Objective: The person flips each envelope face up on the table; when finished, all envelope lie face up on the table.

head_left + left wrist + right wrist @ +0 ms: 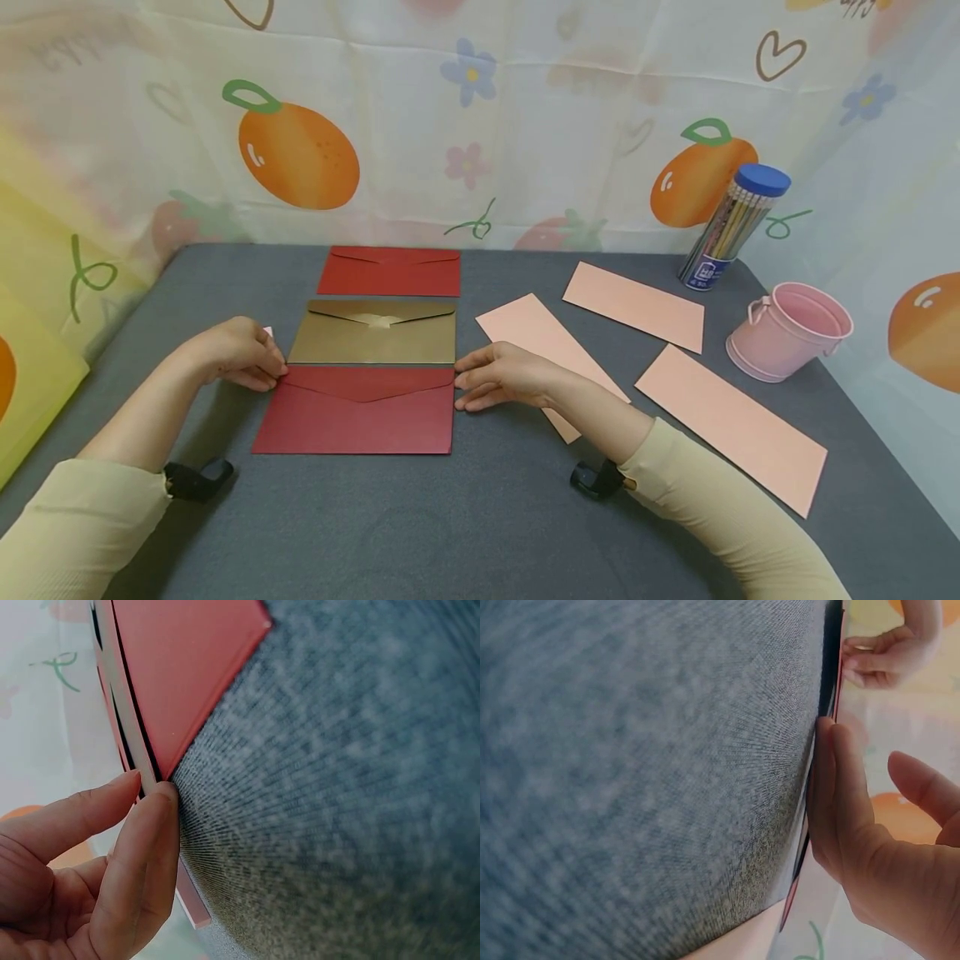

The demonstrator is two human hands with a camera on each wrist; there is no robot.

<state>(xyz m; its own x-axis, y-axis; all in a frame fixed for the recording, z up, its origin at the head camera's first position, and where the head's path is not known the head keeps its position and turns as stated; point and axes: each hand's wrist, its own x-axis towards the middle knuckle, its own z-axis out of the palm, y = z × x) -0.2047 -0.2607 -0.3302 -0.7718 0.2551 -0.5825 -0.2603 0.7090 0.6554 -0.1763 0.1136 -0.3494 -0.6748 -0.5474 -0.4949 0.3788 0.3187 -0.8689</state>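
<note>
The near red envelope (360, 425) lay just nearside of the gold envelope (375, 346), presumably for alignment. Left hand (243, 354): fingertips close together at its corner, pinch undeterminable. Right hand (510, 375): straight fingers, thumb spread, alongside.

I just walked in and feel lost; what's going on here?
A person is handling the front red envelope: the left grip is at its upper left corner, whether pinching it is hard to tell, and the right grip touches its right edge. A gold envelope and another red envelope lie in line behind it. Three pink cards lie flat to the right.
</note>
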